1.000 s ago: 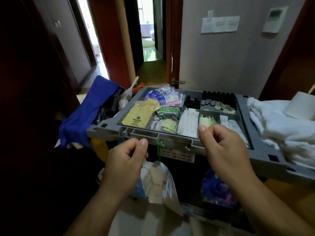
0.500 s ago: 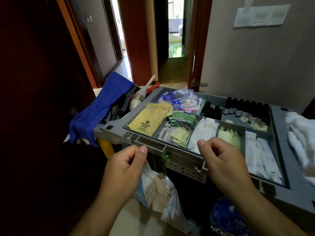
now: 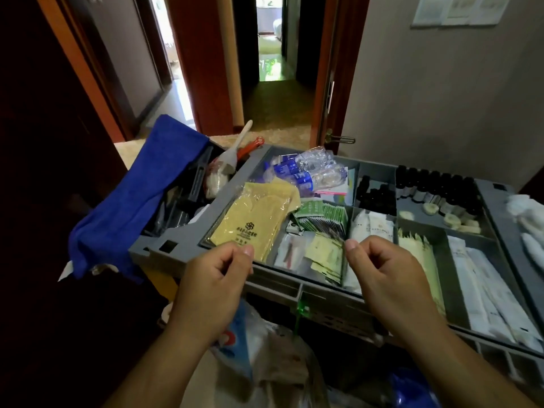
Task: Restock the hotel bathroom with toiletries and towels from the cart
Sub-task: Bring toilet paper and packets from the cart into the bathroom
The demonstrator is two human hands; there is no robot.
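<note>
Cart tray (image 3: 279, 290) sorted into compartments, yellow packet (image 3: 253, 222), green sachets (image 3: 321, 216) and small dark bottles (image 3: 435, 187) inside, white towels (image 3: 527, 219) at its right edge, blue cloth (image 3: 132, 213) draped off the left, left hand (image 3: 212, 287) and right hand (image 3: 391, 281) above the near rim, fingers curled, holding nothing.

Tray (image 3: 323, 300) is open from above, no lid; approach is free over the near rim, where L hand (image 3: 215, 278) and R hand (image 3: 391, 278) hover, fingers curled, w/ a gap between them. Compartments packed: yellow packet (image 3: 253, 222) near-left, green sachets (image 3: 321, 216) centre, dark bottles (image 3: 435, 187) in tight rows far-right, crushed water bottles (image 3: 306, 169) piled high far-centre. Blue cloth (image 3: 126, 213) drapes the left side, white towels (image 3: 527, 219) crowd the right edge, plastic bag (image 3: 265, 348) hangs below near rim.
</note>
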